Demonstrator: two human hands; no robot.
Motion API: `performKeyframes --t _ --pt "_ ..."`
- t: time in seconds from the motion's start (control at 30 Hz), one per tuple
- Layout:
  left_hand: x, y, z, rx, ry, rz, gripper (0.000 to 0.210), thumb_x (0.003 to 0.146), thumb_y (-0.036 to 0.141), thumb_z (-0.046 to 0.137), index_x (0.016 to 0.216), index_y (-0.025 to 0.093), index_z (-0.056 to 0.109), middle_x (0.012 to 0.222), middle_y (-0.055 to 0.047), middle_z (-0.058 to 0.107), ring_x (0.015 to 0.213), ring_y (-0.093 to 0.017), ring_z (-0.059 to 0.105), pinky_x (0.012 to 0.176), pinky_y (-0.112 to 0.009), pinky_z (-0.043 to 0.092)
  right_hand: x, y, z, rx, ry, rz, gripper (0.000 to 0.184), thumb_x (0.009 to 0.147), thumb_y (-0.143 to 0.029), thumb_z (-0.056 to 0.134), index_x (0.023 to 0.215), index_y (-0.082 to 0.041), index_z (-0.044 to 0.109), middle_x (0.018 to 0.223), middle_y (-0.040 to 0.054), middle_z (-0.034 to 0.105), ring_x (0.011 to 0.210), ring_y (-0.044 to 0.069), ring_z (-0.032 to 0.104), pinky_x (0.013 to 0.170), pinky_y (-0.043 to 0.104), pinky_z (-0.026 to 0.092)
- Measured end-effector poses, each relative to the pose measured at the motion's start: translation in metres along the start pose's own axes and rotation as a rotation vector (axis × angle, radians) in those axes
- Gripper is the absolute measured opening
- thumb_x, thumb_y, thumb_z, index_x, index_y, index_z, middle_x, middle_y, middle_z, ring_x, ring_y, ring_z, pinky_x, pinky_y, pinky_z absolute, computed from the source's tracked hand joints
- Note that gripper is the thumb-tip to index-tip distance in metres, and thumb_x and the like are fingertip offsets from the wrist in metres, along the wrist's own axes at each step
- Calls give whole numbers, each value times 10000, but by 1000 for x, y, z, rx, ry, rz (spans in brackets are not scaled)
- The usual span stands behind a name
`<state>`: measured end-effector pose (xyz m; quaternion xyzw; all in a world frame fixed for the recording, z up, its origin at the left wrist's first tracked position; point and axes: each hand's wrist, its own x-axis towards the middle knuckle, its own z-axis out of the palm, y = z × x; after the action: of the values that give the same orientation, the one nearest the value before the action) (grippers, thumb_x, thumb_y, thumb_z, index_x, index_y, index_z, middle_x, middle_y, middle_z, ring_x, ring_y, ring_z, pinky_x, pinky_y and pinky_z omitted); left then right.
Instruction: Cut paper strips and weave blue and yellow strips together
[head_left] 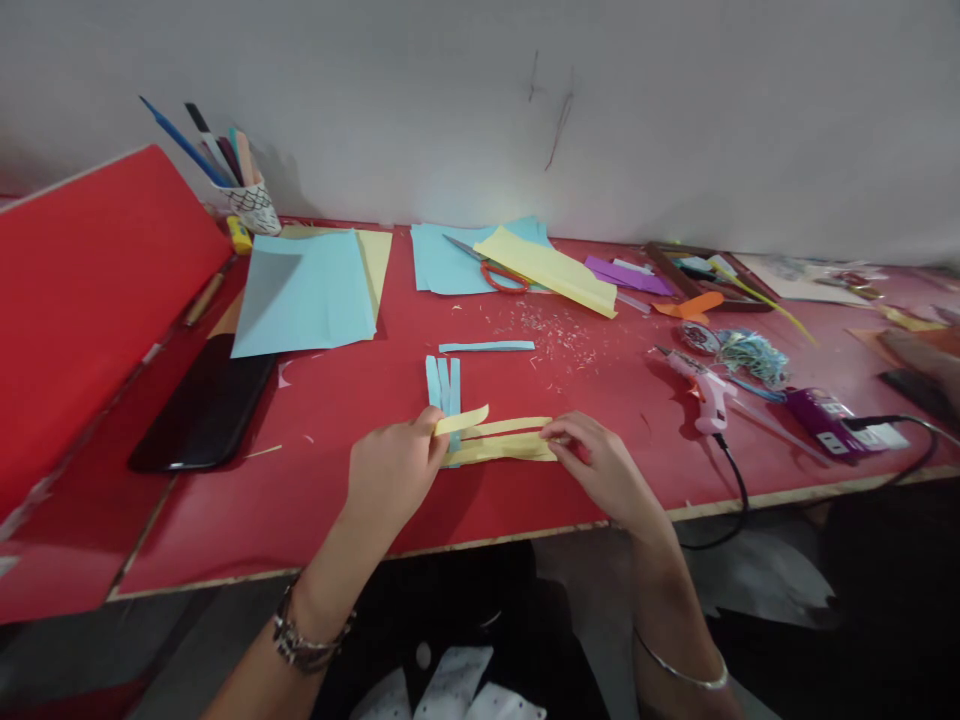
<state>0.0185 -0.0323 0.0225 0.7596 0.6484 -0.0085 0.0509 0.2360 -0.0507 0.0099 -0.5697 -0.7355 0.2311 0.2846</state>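
Observation:
My left hand (pixel 391 460) pinches the crossing of paper strips, its thumb and fingers closed on a yellow paper strip whose free end (pixel 466 418) curls upward. Blue paper strips (pixel 444 378) run away from me from under that hand, side by side. Several yellow paper strips (pixel 506 445) stretch rightward across the red tabletop. At their right ends my right hand (pixel 604 460) has its fingertips closed on one yellow strip. Just beyond lies a separate blue paper strip (pixel 487 347). Where the strips cross, my left fingers hide part of the overlap.
Scissors (pixel 504 277) lie among blue and yellow sheets at the back. A pink glue gun (pixel 703 390) with its cord and a purple power strip (pixel 825 422) are at right, near another person's hand (pixel 926 355). A black phone (pixel 206 405) and pen cup (pixel 255 207) stand left.

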Motion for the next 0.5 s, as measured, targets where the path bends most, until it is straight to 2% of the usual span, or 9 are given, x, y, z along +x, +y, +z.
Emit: performKeyframes --t 0.33,0.5 --pt "1 -1 -3 -51 -29 -2 304 831 291 308 958 242 580 619 -32 626 585 -202 594 438 -234 227 -2 -13 -7 -124 -26 30 136 809 -178 421 783 -192 553 735 24 583 654 127 539 601 223 411" --pt "2 -3 -2 -69 -19 1 325 823 308 316 1000 236 579 619 -30 627 588 -192 592 443 -231 236 -2 -12 -6 -158 66 48 145 797 -214 441 735 -193 570 688 10 597 564 114 504 593 242 383"
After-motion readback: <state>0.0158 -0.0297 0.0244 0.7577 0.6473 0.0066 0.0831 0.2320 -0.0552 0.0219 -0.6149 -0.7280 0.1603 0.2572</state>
